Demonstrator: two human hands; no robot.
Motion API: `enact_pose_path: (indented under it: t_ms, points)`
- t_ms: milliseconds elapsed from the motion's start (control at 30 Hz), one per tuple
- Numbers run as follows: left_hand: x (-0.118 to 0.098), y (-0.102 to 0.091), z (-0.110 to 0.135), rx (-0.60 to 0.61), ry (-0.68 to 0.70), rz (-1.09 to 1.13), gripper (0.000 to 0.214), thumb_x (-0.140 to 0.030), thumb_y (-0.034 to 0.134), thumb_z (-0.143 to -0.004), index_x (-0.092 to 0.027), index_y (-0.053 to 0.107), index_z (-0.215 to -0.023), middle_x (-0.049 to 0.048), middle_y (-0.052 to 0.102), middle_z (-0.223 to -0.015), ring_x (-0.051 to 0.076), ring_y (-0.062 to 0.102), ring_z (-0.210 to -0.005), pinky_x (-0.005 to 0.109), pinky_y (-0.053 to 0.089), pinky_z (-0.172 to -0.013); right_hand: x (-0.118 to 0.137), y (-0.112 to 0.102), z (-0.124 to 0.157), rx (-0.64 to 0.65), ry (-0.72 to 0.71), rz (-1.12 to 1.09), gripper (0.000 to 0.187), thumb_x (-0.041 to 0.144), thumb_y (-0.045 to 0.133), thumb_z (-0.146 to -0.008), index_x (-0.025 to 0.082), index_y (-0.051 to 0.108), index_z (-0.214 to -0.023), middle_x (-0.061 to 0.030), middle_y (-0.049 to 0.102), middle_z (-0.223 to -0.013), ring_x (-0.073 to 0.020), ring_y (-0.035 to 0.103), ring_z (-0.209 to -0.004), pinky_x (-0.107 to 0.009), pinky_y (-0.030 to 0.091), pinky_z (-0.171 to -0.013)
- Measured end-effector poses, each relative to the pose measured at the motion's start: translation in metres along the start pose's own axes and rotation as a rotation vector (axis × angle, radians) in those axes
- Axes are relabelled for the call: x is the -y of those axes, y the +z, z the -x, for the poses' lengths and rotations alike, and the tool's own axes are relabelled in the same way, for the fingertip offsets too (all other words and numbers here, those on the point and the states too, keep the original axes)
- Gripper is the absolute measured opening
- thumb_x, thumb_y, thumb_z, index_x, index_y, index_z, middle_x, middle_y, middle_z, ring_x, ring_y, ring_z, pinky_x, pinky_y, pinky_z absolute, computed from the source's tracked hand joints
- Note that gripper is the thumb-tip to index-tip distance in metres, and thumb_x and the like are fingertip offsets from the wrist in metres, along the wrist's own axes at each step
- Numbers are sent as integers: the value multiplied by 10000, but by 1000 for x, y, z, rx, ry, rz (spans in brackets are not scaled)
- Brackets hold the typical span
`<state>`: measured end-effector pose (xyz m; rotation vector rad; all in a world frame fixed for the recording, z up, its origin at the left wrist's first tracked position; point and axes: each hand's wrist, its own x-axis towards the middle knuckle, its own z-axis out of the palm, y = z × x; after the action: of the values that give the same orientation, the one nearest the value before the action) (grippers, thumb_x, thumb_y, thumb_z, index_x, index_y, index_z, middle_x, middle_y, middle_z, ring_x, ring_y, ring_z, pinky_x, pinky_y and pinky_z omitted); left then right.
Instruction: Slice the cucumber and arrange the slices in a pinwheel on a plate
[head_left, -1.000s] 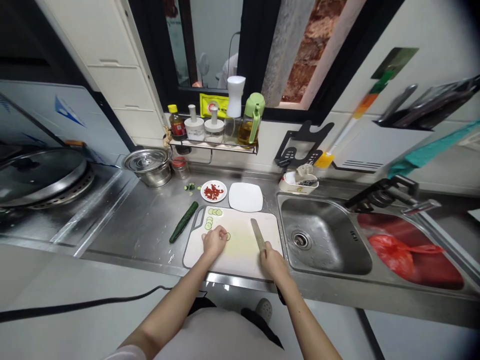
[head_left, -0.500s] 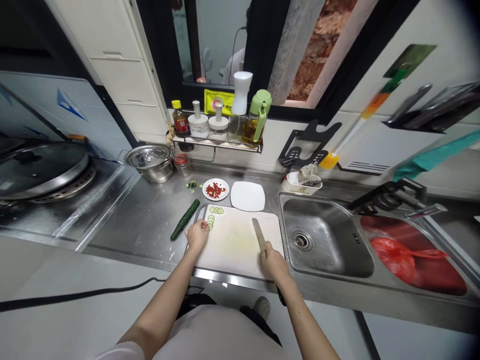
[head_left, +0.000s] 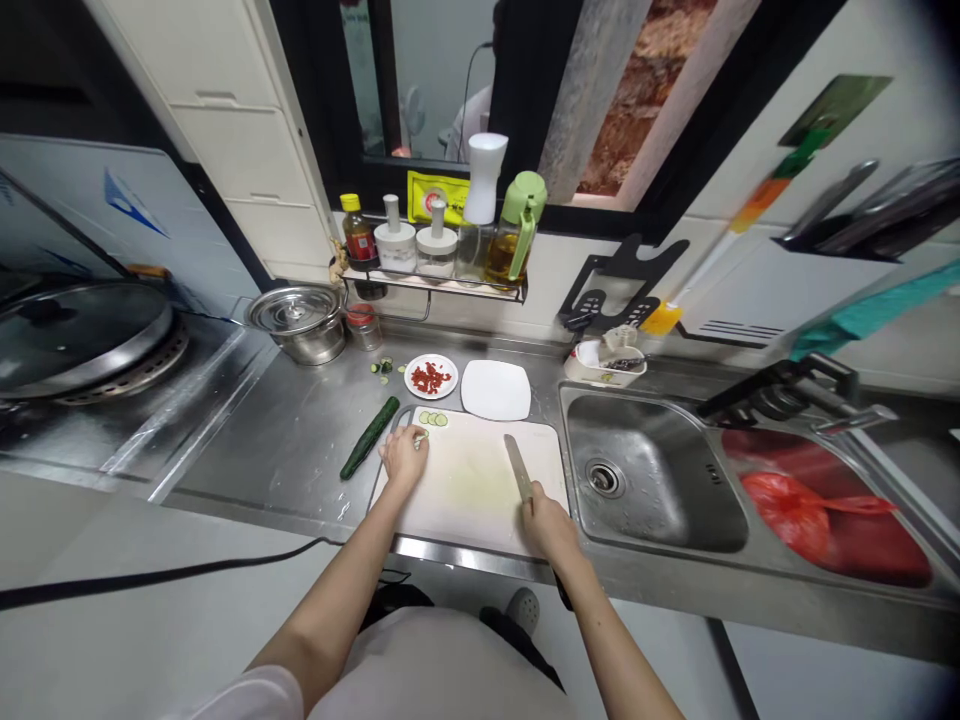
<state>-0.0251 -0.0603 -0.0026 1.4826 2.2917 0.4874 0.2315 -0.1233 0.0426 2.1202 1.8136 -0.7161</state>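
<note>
My right hand (head_left: 551,525) is closed round a knife (head_left: 517,468), whose blade rests over the right part of the white cutting board (head_left: 469,515) and points away from me. Over the board's left side, my left hand (head_left: 405,457) bends its fingers down onto a small group of cucumber slices, mostly hidden under the fingertips. Just beyond them, a short row of cucumber slices (head_left: 433,419) lies near the board's far left corner. A whole cucumber (head_left: 370,438) lies on the steel counter left of the board.
Behind the board stand a plate of chopped red pieces (head_left: 431,377) and a white plate (head_left: 495,390). Cucumber scraps (head_left: 384,366) lie beside them. A lidded pot (head_left: 304,325) is at the left; the sink (head_left: 656,470) is at the right. Bottles fill a wall rack (head_left: 435,283).
My left hand has moved slightly right and away from me, now covering cucumber slices that showed beside it before. My right hand and the knife have stayed in place.
</note>
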Motion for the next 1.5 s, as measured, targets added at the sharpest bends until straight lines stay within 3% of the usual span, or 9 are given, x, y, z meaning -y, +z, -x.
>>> enact_pose_path:
  t_ms: [300,733,900,1033,1167,1367,1500]
  points:
    - [-34,8,-32,41,119,-97,324,-355,518,-875,-306,653,-1166,89,612,-1167,285,486,-1128,421,313,-935,0,2,1,-24,-2,5,344,237,302,-928,183,472,-1223,-134,677,-996,-240,653,-942,-304,393,-722]
    - [-35,16,-39,45,208,-173,236,-237,524,-868,-271,666,-1052,86,638,-1128,272,496,-1098,403,296,-912,0,3,2,-21,-13,16,359,216,302,-920,170,469,-1234,-148,681,-1008,-246,655,-932,-315,403,-724]
    - [-39,12,-33,96,161,-63,196,-224,495,-875,-259,663,-971,53,705,-999,242,568,-1037,385,308,-902,1,0,2,-9,-2,17,354,217,303,-924,181,464,-1238,-140,680,-1013,-243,653,-952,-307,397,-724]
    - [-42,12,-16,212,132,69,197,-242,522,-850,-288,673,-968,2,729,-951,202,617,-977,357,329,-908,2,-2,2,10,-3,23,334,225,306,-928,182,463,-1220,-131,686,-1005,-240,655,-947,-296,381,-698]
    - [-43,18,4,306,154,63,180,-251,544,-825,-292,683,-931,-13,737,-920,197,632,-948,360,337,-912,3,-4,4,-1,-18,32,330,211,309,-927,172,457,-1219,-136,687,-1014,-239,653,-952,-295,374,-697]
    - [-40,24,9,264,232,-84,224,-223,495,-845,-277,679,-960,29,725,-1025,244,586,-1060,389,336,-902,4,-8,11,-5,-65,76,324,202,312,-933,182,467,-1217,-139,687,-1029,-248,651,-965,-302,376,-718]
    - [-39,21,4,271,219,-94,193,-259,532,-843,-283,672,-974,27,723,-1013,248,568,-1066,387,328,-895,10,-7,20,-14,-168,94,300,202,311,-943,190,481,-1190,-126,693,-1000,-231,655,-939,-294,374,-724]
